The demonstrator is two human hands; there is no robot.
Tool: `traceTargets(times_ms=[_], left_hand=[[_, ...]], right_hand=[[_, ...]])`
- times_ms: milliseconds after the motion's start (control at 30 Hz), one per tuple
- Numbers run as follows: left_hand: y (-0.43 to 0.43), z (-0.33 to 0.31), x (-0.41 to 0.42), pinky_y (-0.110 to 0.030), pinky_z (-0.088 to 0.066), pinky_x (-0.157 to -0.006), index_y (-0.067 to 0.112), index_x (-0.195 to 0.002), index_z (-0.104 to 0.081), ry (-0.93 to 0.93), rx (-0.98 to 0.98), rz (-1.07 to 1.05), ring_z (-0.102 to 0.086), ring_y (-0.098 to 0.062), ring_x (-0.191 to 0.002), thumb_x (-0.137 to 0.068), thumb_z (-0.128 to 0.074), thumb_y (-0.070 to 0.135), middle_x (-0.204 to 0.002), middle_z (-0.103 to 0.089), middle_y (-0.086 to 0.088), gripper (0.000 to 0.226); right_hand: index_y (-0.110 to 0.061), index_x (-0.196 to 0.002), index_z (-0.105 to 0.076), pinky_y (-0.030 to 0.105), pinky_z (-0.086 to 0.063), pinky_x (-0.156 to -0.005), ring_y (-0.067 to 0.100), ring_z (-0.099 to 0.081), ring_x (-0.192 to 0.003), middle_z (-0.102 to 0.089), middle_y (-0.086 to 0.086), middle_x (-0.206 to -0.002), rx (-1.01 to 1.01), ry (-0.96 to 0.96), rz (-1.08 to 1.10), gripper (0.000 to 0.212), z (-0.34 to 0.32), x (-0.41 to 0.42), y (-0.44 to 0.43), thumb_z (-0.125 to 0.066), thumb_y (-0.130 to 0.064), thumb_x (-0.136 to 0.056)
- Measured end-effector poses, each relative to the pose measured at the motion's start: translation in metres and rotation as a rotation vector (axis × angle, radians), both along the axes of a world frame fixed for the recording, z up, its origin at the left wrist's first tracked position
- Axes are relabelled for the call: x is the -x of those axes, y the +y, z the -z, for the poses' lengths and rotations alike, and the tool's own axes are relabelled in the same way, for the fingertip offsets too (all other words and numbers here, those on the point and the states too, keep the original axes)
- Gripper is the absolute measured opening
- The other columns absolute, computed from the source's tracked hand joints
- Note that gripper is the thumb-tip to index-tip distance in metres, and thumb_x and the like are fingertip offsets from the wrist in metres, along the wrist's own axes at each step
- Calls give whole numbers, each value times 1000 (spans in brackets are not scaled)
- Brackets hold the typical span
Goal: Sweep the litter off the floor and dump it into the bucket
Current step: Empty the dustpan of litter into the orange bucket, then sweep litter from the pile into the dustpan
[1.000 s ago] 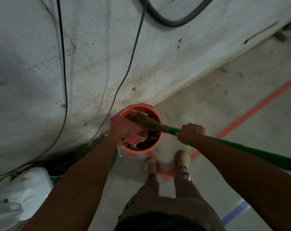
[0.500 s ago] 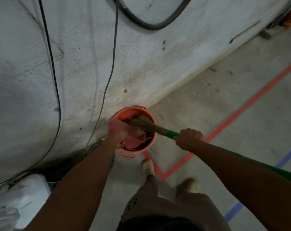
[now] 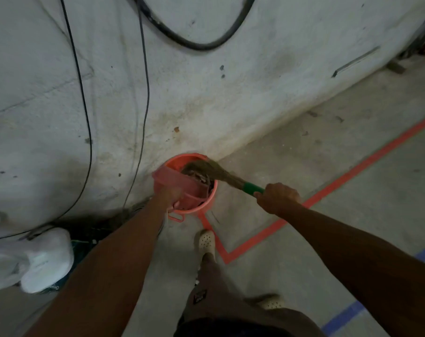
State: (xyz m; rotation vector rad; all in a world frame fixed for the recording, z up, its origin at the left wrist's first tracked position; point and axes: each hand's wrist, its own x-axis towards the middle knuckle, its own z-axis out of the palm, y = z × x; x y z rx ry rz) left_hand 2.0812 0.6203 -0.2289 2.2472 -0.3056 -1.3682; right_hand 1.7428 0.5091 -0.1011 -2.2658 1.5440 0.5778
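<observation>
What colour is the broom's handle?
Green, seen best in the head view, where the right hand grips the broom handle.

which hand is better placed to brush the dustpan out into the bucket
Right: the right hand grips the broom, bristles at the bucket mouth; the left hand holds the dustpan there.

Workshop-like space: tape-lined concrete floor [image 3: 352, 147], stained wall [image 3: 218, 98], hanging cables [image 3: 199, 47].

Bucket [image 3: 207, 207] at wall [image 3: 206, 93] base. Left hand [image 3: 170, 195] holds pink dustpan [image 3: 176, 182] over bucket; right hand [image 3: 278, 197] grips broom [image 3: 227, 176], bristles inside bucket.
</observation>
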Motion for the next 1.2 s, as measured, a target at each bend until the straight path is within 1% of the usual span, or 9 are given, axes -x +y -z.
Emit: traceTargets(times_ms=[33,67,133,200,300,433,767,1033,1200], left_hand=[[-1,2,11,-41,-62,-71,15,-101,-66,-24,-29,-12,-64,-15,-69,-85,-66,38,-80,-67,0,28],[2,1,25,-41,-60,-67,19,-90,-66,-78,-12,-27,-59,-16,-64,-89,-63,31,-70,-64,4,13],[15,-36,71,-27,-41,-47,12,-68,-59,-159,-10,12,-44,-19,-42,-94,-55,19,-45,-51,-2,27],[23,-101,139,-19,-30,-39,7,-59,-52,-196,-29,77,-36,-19,-31,-95,-48,15,-40,-42,-9,38],[14,-121,187,-14,-26,-33,9,-68,-47,-206,-28,89,-33,-10,-25,-100,-47,20,-50,-39,-9,34],[-20,-125,248,-20,-33,-40,10,-68,-54,-214,70,191,-40,-16,-34,-100,-46,41,-49,-47,-8,45],[-188,-130,456,-19,-28,-43,5,-90,-62,-116,264,581,-40,-15,-36,-99,-53,31,-57,-49,-7,29],[-317,-117,662,-21,-31,-43,9,-75,-57,-62,354,848,-43,-18,-36,-78,-62,34,-53,-52,-7,26],[-376,-120,799,-19,-29,-41,11,-80,-55,14,377,1034,-41,-18,-34,-90,-57,40,-54,-50,-5,31]], right_hand=[[-12,-117,-65,32,-45,-72,25,-59,-82,-63,7,-97,1,-28,13,55,-3,16,2,-43,-59,-100],[-12,-119,-65,33,-46,-74,27,-60,-86,-64,9,-101,-1,-47,29,56,-5,32,3,-44,-60,-99],[-11,-118,-64,33,-46,-73,28,-63,-88,-64,9,-101,-12,-75,53,58,-10,64,7,-43,-61,-99],[-10,-114,-65,32,-46,-69,26,-60,-80,-60,7,-91,-30,-119,106,60,-13,98,11,-41,-63,-100],[-9,-108,-66,31,-46,-64,23,-60,-73,-60,5,-84,-47,-190,197,61,-21,149,14,-39,-64,-100],[-12,-108,-64,33,-44,-65,25,-56,-74,-57,4,-86,-16,-221,340,60,-33,215,13,-36,-65,-100],[-17,-97,-60,31,-53,-61,18,-63,-70,-61,1,-79,62,-284,863,53,-39,416,-11,-36,-64,-101],[-17,-98,-63,34,-51,-62,21,-62,-73,-64,3,-82,179,-224,1239,55,-36,599,-48,-36,-65,-100],[-18,-95,-64,40,-60,-70,22,-65,-72,-65,3,-80,266,-157,1428,58,-40,694,-62,-36,-69,-97]])
